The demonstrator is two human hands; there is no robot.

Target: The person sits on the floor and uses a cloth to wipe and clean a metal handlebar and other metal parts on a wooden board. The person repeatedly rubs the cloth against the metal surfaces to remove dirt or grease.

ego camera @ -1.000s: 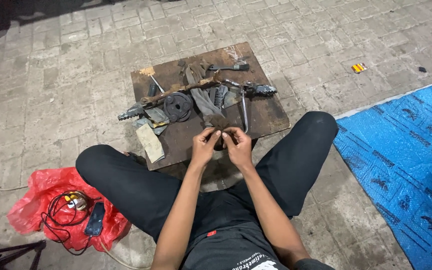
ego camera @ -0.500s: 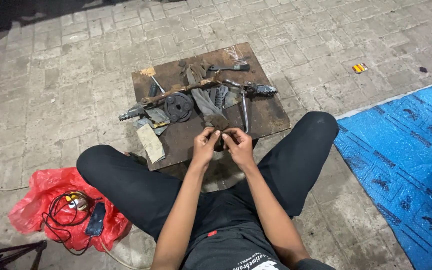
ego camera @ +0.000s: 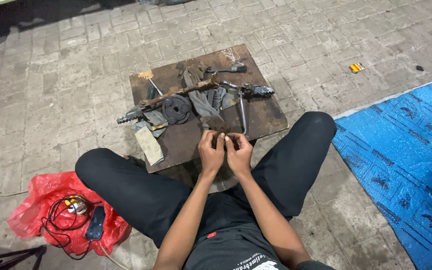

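Observation:
I sit cross-legged on paving behind a rusty brown metal plate. My left hand and my right hand are pressed together at the plate's near edge, fingers closed around a small dark part that is mostly hidden. Just beyond my hands lie a grey rag, a long rusty footrest bar with toothed pegs at both ends, a round black disc and a bent metal lever.
A folded scrap of paper hangs over the plate's left edge. A red plastic bag with cables and a dark phone lies at my left. A blue tarp covers the ground on the right. A small yellow object sits farther off.
My hands stay joined on the small part, with only slight finger movement. Nothing on the plate has shifted.

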